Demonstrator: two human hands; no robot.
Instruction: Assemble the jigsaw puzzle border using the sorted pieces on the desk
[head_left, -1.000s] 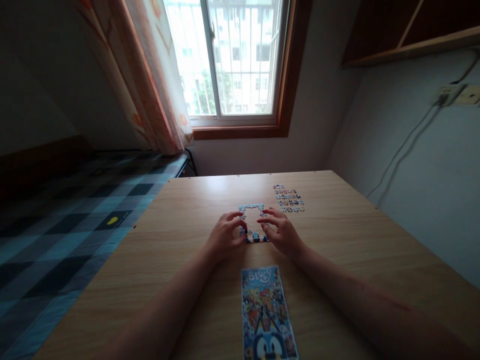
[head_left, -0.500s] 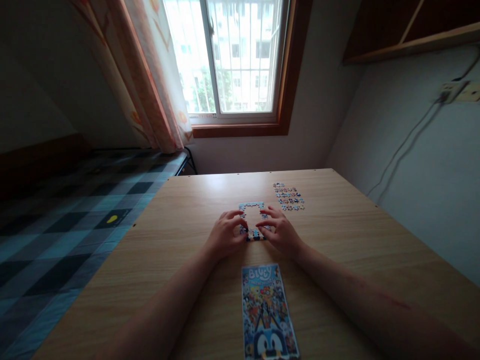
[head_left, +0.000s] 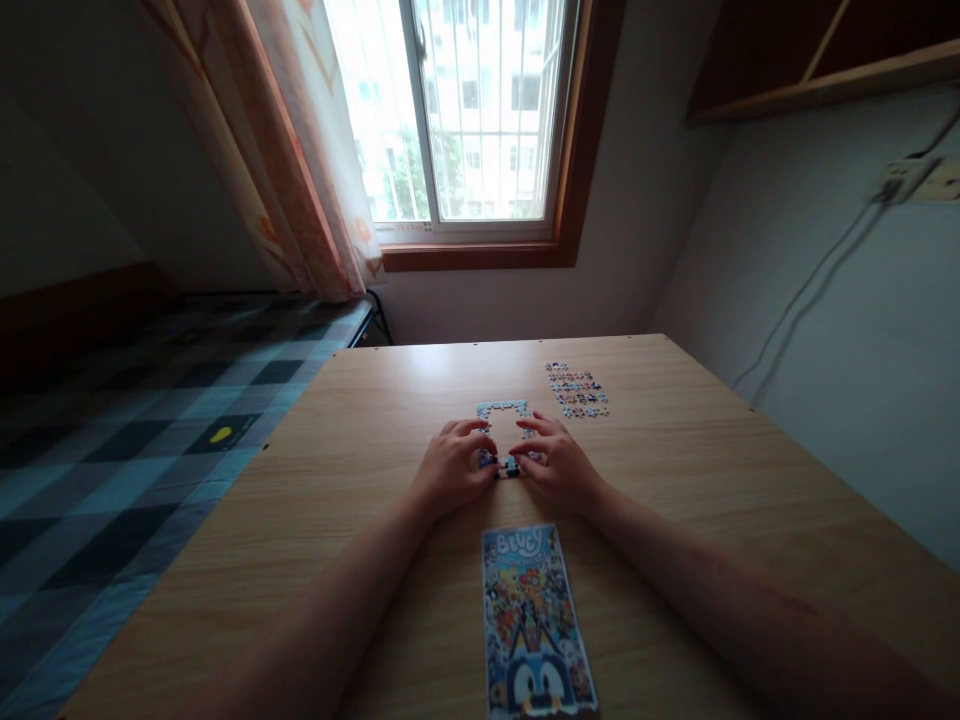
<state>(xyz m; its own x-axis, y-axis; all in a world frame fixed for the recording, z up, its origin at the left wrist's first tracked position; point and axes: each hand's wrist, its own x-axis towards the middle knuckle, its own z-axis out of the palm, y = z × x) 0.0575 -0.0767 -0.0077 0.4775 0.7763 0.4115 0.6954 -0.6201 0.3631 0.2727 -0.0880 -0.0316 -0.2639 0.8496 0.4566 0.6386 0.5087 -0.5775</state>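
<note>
A small jigsaw frame (head_left: 504,410), only its border joined, lies in the middle of the wooden table (head_left: 360,440). My left hand (head_left: 452,464) rests on its left side, fingers curled and pinching at the near edge. My right hand (head_left: 561,462) rests on its right side, fingertips pressed on the near right corner. The near edge of the frame is partly hidden by my fingers. A picture card (head_left: 534,620) with a blue cartoon dog lies on the table close to me.
A patch of loose jigsaw pieces (head_left: 577,390) lies further back to the right. A bed with a checked blue cover (head_left: 135,440) stands left of the table. Window (head_left: 465,110), curtain (head_left: 300,150) and a wall cable (head_left: 810,290) are behind.
Both hands have drawn slightly closer together over the near edge of the jigsaw frame. The view has tilted a little.
</note>
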